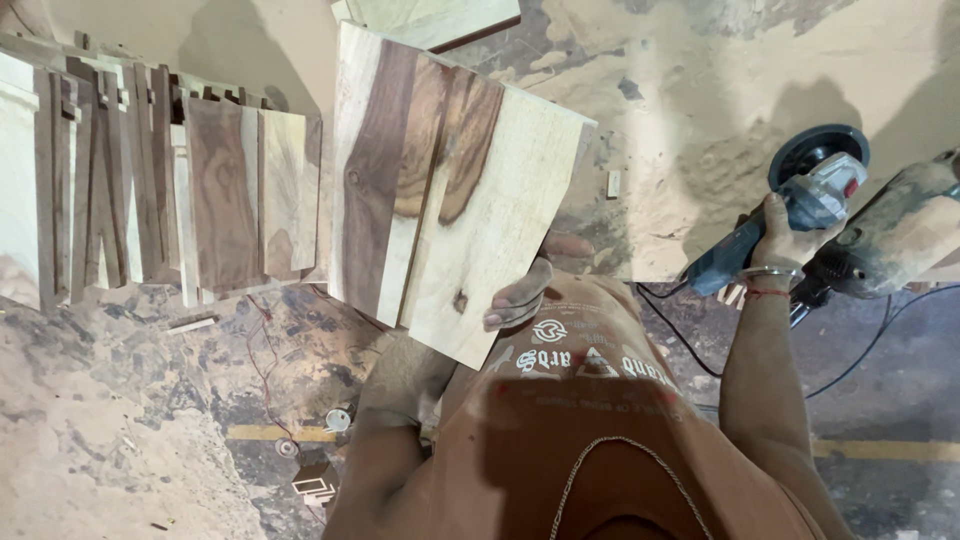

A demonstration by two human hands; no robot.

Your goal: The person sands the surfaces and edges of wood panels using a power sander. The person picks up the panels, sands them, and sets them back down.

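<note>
no packages, labels, signs, screens

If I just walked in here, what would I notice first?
Probably the big wooden panel in the middle, striped dark and pale, held up by the left hand. Next, the blue-grey angle grinder gripped in the right hand on the right. More wooden boards lean in a row at the left.

Left hand (520,295): grips a glued two-tone wooden panel (440,180). Right hand (785,235): holds a blue-grey angle grinder (800,205). Stacked wooden boards (170,180) behind.
</note>
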